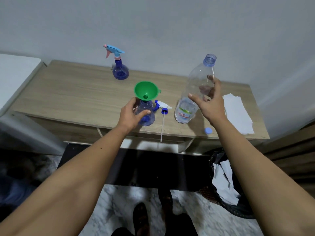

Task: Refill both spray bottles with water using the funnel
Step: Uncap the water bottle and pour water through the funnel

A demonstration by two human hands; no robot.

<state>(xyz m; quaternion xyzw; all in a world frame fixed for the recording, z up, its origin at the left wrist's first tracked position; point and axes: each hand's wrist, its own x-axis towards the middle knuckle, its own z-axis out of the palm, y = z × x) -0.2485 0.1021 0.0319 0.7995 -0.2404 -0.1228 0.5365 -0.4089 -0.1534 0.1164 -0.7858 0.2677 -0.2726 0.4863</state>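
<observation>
The left hand (132, 112) grips the open spray bottle (145, 114), the green funnel (146, 91) seated in its neck. Right of the funnel, the right hand (208, 101) grasps the uncapped water bottle (192, 92) (nearly empty); a fast tilt could overshoot the funnel, wetting the surface (76, 94).

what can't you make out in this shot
Head view, the only one:
- Water level in the near spray bottle: left hand covers its side.
- Whether the right hand grips the water bottle or is only closing on it: its fingers sit behind clear plastic.
- Bin contents: dark, partly behind the arm.
</observation>
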